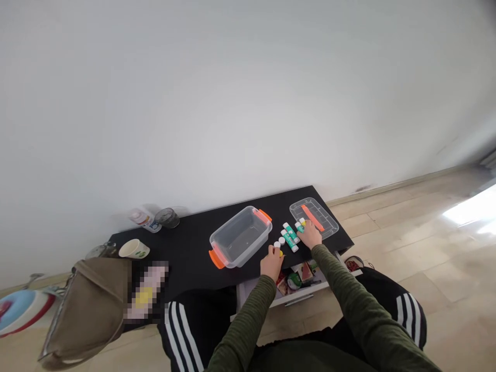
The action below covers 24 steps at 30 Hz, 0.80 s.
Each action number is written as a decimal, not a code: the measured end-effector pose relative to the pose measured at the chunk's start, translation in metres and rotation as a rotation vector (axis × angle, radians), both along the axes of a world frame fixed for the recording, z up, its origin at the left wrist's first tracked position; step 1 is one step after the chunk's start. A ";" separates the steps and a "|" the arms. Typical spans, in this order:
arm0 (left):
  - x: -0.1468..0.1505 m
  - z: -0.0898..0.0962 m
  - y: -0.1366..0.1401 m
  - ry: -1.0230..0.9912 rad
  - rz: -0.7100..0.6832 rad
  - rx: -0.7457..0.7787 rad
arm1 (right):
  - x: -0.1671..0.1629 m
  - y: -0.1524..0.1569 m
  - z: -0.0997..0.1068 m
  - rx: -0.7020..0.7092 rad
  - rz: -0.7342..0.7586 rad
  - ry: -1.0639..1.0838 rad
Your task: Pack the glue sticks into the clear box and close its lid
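Note:
Several green-and-white glue sticks (289, 241) lie side by side on the black tabletop. My right hand (311, 235) is closed over the glue sticks at the right end of the group, where a yellow piece shows by the fingertips. My left hand (272, 262) is closed near the front edge, beside two small round white pieces (282, 241) and a small yellow piece (281, 253); its fingers partly hide what they grip. To the left stands a lidless clear plastic box (242, 236) with orange latches.
The box's clear lid (329, 226) lies at the right end. Below the tabletop, a drawer (287, 299) stands open, full of small items. A paper cup (134, 249), a dark glass (168, 217), a spray can (145, 221) and a brown bag (87, 305) are at the left.

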<state>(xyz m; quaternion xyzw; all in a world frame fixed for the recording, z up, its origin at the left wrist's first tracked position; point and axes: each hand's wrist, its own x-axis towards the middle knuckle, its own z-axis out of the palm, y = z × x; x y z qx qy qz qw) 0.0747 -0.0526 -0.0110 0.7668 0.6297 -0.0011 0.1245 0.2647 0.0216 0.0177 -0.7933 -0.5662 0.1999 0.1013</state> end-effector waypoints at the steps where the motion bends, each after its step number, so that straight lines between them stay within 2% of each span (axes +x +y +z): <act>1: 0.001 -0.005 0.005 0.001 -0.006 0.007 | 0.000 0.006 -0.003 0.002 0.028 0.000; 6: -0.006 -0.020 0.013 -0.069 0.059 0.023 | -0.003 0.018 -0.015 0.028 0.143 0.010; 13: -0.009 -0.023 0.010 -0.280 0.201 0.051 | -0.002 -0.003 -0.028 0.193 0.202 -0.085; 16: -0.011 -0.021 0.007 -0.371 0.244 0.060 | -0.001 -0.021 -0.027 0.241 0.179 -0.062; 21: -0.017 -0.024 -0.008 -0.577 0.269 0.100 | -0.007 -0.071 -0.028 0.433 0.193 0.088; 23: -0.019 -0.027 -0.021 -0.665 0.292 0.093 | -0.011 -0.096 -0.029 0.436 0.243 0.173; 24: -0.020 -0.027 -0.029 -0.696 0.305 0.087 | -0.014 -0.108 -0.028 0.390 0.287 0.213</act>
